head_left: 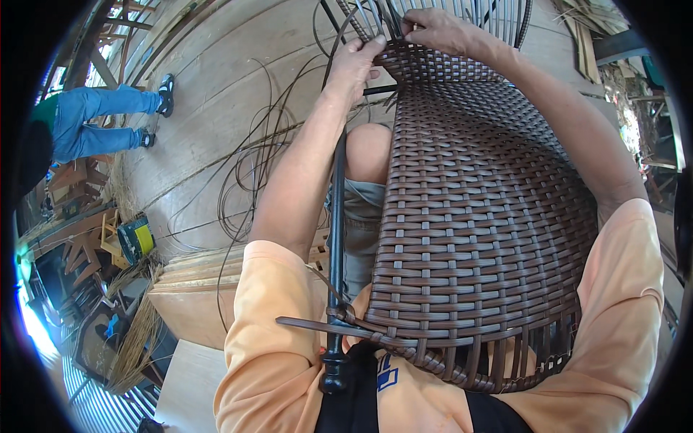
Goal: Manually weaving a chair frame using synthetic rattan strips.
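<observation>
A panel of flat brown synthetic wicker (462, 216) stretches from my chest to the far end, woven tightly along most of its length. At its far left corner my left hand (352, 66) is closed, thumb and fingers pinching the edge of the weave. Just right of it, my right hand (437, 32) bends over the last woven rows, fingers closed on a brown strand that they partly hide. Beyond both hands, unwoven upright strands (498, 18) fan out. A black metal frame bar (337, 216) runs along the panel's left side, beside my knee.
Loose coils of brown strand (242, 169) lie on the plank floor (209, 94) at the left. A person in jeans (108, 123) stands at the far left. Nearer are a wooden box (188, 296) and a bundle of dry fibres (141, 332). Boards (581, 43) lie at the far right.
</observation>
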Tool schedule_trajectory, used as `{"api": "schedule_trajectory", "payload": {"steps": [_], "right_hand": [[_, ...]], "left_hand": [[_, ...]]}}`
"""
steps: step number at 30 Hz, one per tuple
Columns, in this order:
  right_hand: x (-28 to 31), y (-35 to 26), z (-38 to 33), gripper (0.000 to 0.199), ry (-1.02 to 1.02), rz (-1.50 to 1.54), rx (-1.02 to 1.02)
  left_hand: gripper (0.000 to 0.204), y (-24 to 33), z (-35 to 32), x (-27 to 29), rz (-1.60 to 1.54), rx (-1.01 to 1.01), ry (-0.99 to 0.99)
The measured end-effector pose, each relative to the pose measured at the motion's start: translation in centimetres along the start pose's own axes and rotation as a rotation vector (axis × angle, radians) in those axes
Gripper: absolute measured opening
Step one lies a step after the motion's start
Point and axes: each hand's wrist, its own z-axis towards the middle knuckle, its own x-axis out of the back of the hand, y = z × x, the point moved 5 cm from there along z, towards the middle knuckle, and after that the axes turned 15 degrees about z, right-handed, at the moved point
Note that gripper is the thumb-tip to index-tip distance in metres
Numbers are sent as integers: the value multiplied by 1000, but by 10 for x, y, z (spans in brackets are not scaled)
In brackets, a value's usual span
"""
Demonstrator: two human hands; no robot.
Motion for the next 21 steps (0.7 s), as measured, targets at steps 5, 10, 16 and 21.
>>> {"api": "schedule_trajectory", "payload": {"steps": [5,10,16,21], "right_hand": [[8,-5,-3,23,-22,487,-767],[-1,68,-64,23,121,265,-65],[-10,10,5,28,-203,221,-473],[-16,29,-7,30,-134,275,-376]], "left_hand": [[29,-20,0,5,-360,48,-107],[27,3,12,-41,-336,59,-217],[26,-5,-10,9,-463,-66,-296],[26,-4,-13,-3,-711,112,-420]]}}
